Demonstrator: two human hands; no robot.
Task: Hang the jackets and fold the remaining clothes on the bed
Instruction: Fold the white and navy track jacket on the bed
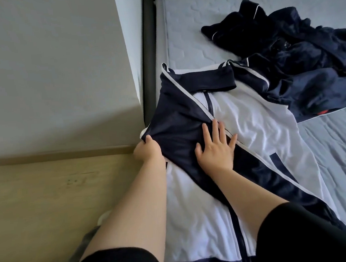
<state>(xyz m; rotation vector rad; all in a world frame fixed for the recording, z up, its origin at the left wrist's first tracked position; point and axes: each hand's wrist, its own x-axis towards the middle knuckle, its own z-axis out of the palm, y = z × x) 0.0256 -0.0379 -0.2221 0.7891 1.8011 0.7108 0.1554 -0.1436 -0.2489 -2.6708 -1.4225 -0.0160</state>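
Left hand (147, 150) closed, gripping the cuff end of the navy sleeve (178, 128) right at the bed's left edge. Right hand (216, 154) open, fingers spread, pressing flat on the same sleeve where it crossed the front of the white and navy jacket (250, 120). The jacket lay spread front-up along the near left part of the bed (191, 35), collar toward the far end and hem at the near edge. Risks, judged: the cuff sat at the very edge, so letting go early could have dropped the sleeve into the gap by the dark bed frame (149, 49). The fabric looked slick and wrinkled, so the sleeve could have slid or bunched under the flat palm. The jacket's right side touched the dark clothes pile (297, 57), so a tug could have dragged the pile along. Around: grey wall (47, 68) far left, wooden floor (48, 194) below it, a small white object on the floor by the left forearm, too cut off to name. The pile took the far right of the bed with a red scrap (322, 112) showing under it, crowding the room to the jacket's right.
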